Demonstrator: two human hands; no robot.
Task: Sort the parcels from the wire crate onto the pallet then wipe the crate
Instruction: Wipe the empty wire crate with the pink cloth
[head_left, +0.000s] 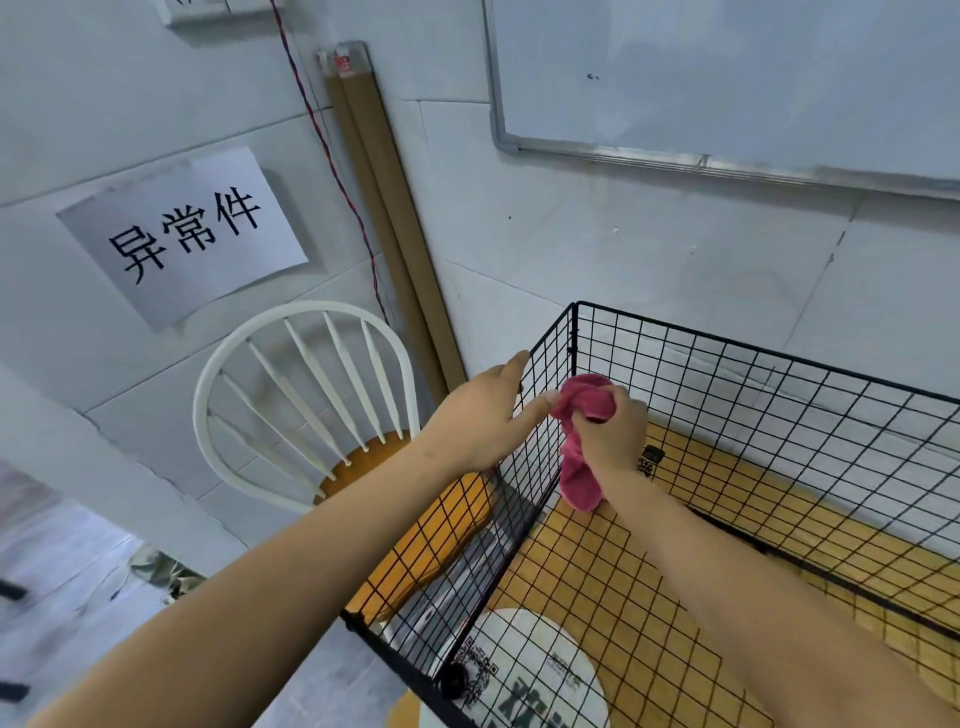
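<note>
Mesh of black wire is making up the crate (727, 395), which is sitting in the room's corner just beside a white chair (291, 405). The person's left hand (483, 415) is resting on the crate's left panel near its top rim, fingers (511, 366) fairly straight and holding nothing. The right hand (615, 434) is reaching inside the crate, gripping a bunched pink cloth (576, 473) close to that panel's inner face.

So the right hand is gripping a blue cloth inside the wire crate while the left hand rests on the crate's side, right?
Not quite: the cloth is pink, not blue. The head view shows the right hand gripping it inside the wire crate while the left hand rests on its side.
</note>
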